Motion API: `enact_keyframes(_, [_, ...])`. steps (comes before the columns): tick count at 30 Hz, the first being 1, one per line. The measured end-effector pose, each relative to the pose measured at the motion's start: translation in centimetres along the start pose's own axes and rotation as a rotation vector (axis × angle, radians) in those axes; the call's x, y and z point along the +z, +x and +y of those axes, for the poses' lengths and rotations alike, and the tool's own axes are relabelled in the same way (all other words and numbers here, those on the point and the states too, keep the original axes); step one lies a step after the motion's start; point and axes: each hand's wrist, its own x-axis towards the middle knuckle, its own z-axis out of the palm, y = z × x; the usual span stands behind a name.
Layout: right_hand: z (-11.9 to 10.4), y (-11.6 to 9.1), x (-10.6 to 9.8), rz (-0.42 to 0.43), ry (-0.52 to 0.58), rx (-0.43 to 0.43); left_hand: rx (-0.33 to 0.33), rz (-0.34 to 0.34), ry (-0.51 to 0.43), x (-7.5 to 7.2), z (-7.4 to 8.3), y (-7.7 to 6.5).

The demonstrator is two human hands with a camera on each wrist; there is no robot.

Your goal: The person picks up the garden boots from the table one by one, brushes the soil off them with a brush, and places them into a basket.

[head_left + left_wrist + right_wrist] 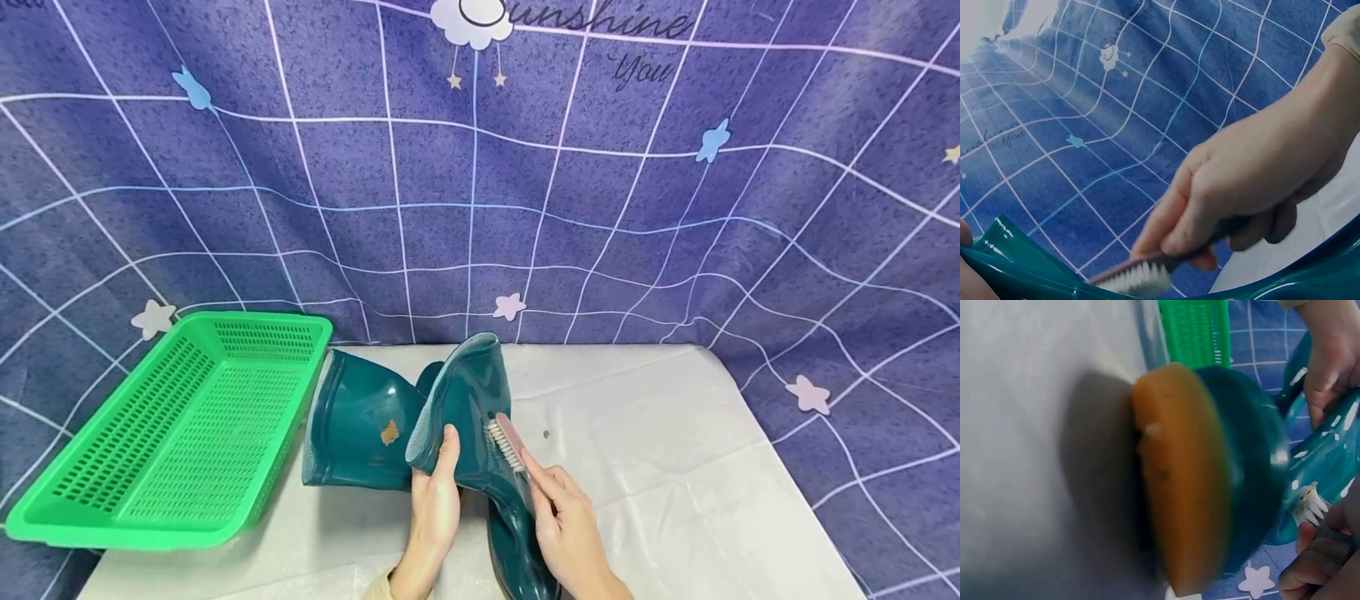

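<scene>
My left hand (437, 510) grips the opening edge of a dark green rubber boot (468, 392), thumb on the outside of its shaft. The boot slants down toward me, and its orange-brown sole (1179, 469) faces the right wrist camera. In my right hand (567, 527) is a scrub brush (512, 437) with a pink back and white bristles. Those bristles touch the boot's shaft near a brownish smear. A second green rubber boot (363, 408) lies on its side to the left, with a tan mud patch (389, 432) on its shaft; its foot is mostly hidden.
A green perforated plastic basket (202, 450) stands at the left of the white-covered table (660, 467). One small brown crumb (546, 433) lies right of the brush. Behind the table hangs a blue-purple curtain (525, 183) with grid lines and stars.
</scene>
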Motion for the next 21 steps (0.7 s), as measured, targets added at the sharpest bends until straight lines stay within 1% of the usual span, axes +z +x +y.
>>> enact_keyframes(4, [-0.2,0.3,-0.2,0.053,0.028,-0.018,-0.008,0.007,0.01,0.0,0.1,0.0])
enact_keyframes(6, [-0.3,0.2,-0.3,0.041,0.036,-0.033,-0.012,0.007,0.002,0.0,0.1,0.0])
enact_keyframes(9, [-0.1,0.0,-0.3,-0.009,0.023,-0.051,-0.015,0.008,-0.003,0.0,0.0,0.1])
enact_keyframes(11, [0.2,0.0,-0.4,-0.029,0.01,-0.044,-0.012,0.007,-0.003,-0.1,0.0,0.2])
enact_keyframes(14, [0.8,0.3,-0.7,0.008,-0.011,-0.016,-0.007,0.007,-0.003,-0.2,0.0,0.3])
enact_keyframes(17, [1.2,0.7,-1.1,0.049,0.01,0.0,-0.004,0.009,-0.011,-0.2,0.0,0.4])
enact_keyframes(19, [1.3,0.7,-1.3,0.042,0.04,-0.023,-0.007,0.007,-0.012,-0.2,0.0,0.4])
enact_keyframes(21, [1.3,0.6,-1.4,0.002,0.069,-0.057,-0.013,-0.008,-0.013,-0.2,0.0,0.4])
